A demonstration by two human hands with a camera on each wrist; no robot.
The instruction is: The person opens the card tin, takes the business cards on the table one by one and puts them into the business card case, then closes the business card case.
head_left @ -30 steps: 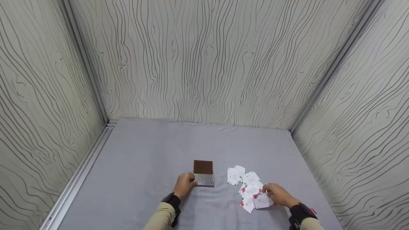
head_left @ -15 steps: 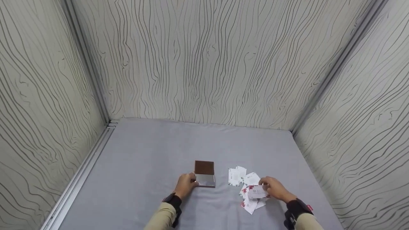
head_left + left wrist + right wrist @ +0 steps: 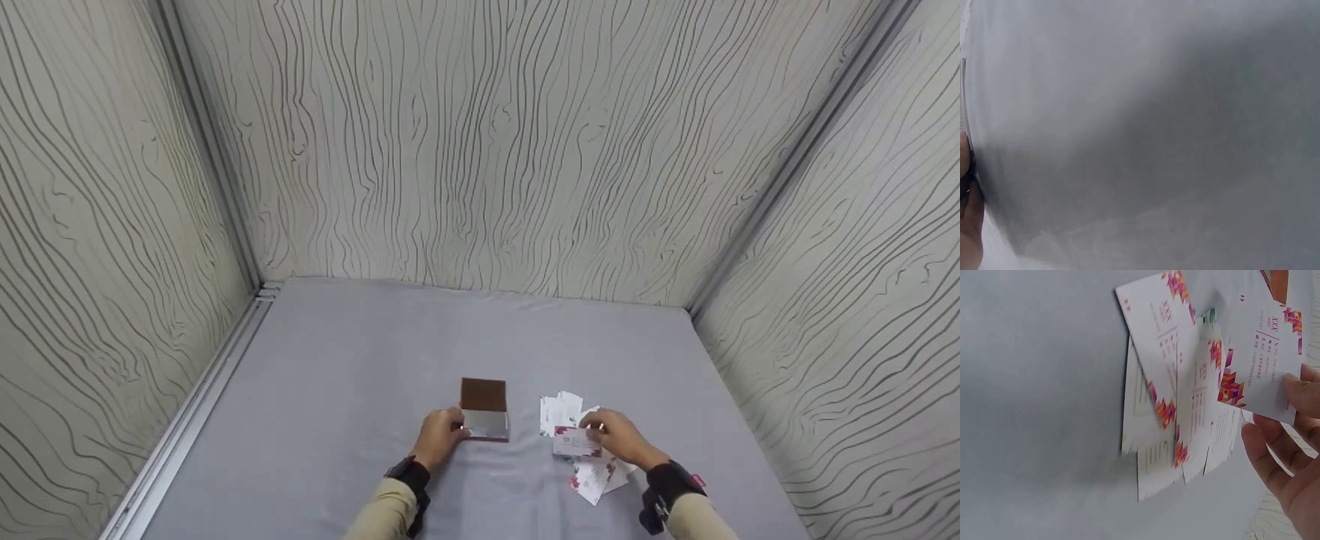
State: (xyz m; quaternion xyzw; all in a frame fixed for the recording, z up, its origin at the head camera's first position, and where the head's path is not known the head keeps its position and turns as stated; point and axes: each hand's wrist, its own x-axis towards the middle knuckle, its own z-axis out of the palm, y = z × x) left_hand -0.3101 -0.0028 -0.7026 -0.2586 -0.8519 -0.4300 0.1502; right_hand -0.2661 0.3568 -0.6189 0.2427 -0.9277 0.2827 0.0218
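Here, right of the case [image 3: 484,395], the right hand [image 3: 622,437] pinches a card [image 3: 572,442], presumably light and flexible, best held by its edge; the left hand [image 3: 438,436] grips the case.

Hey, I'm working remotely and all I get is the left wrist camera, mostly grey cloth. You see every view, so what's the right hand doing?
Observer: The right hand pinches a printed card with pink and orange corners.
Operator: And what's the left hand holding?
Observer: The side of an open case, its far half brown and its near half silvery.
Operator: Anything else out there?
Observer: More cards lie overlapping on the cloth, to the right of the case.
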